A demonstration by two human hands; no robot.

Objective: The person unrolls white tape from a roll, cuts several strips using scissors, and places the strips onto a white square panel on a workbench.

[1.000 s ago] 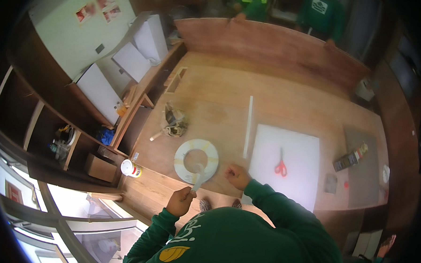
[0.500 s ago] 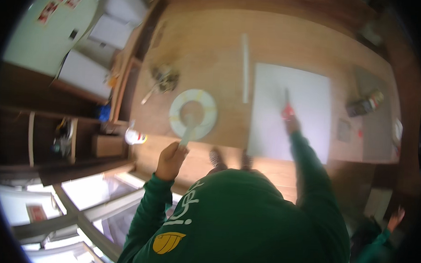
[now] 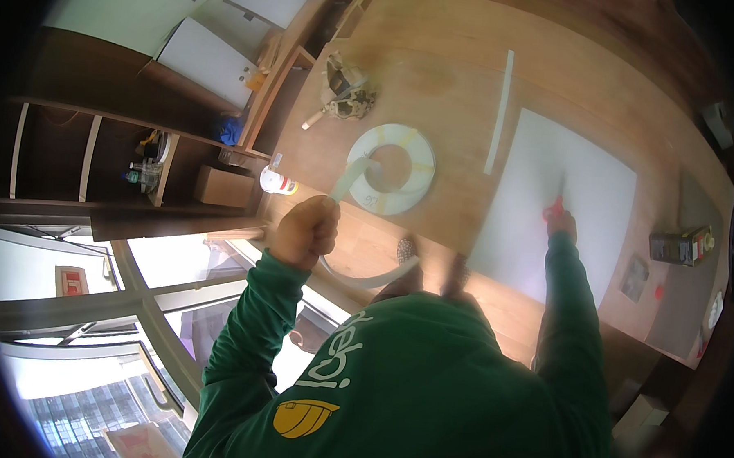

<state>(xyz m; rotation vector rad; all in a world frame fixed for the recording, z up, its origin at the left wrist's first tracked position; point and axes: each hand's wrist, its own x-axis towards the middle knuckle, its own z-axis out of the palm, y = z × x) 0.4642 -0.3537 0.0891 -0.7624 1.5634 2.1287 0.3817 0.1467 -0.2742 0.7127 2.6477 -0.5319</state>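
Two things occupy a person in green: the left hand (image 3: pixel 304 233) is closed around a white strip (image 3: pixel 353 179) that rises from the middle of a white roll (image 3: pixel 382 203) banded with yellow tape, and loops out again below the fist. To the right, the right hand (image 3: pixel 564 229) touches the red handles of scissors (image 3: pixel 555 208) lying on a white sheet (image 3: pixel 508 190); whether its fingers have closed on them cannot be told. On the same wooden surface (image 3: pixel 447 77), a patterned bag (image 3: pixel 354 104) sits beyond the roll and a can (image 3: pixel 679 247) stands far right.
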